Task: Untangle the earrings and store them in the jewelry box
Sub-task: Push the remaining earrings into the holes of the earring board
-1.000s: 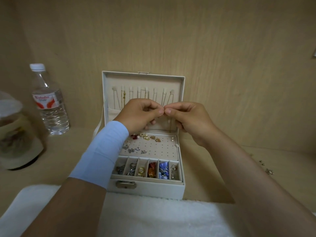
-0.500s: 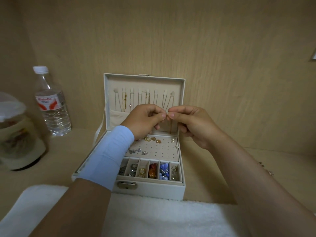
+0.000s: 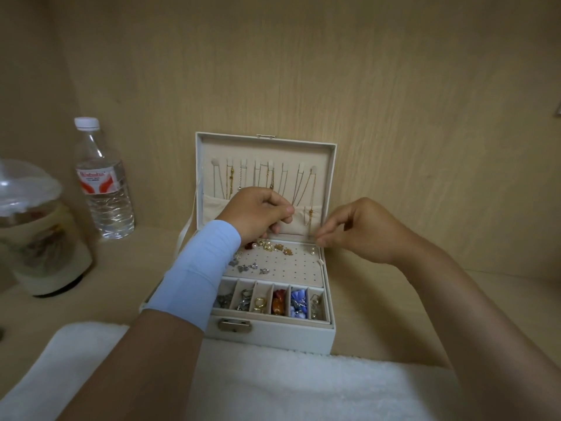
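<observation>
While your left hand hangs over the back of the open jewelry box, its fingers are curled, thumb pressed on forefinger. Your right hand pinches its fingertips together above the box's right back corner. Whether either pinch holds something, I cannot tell. Earrings lie on the box's pierced panel, and more lie in its front compartments.
</observation>
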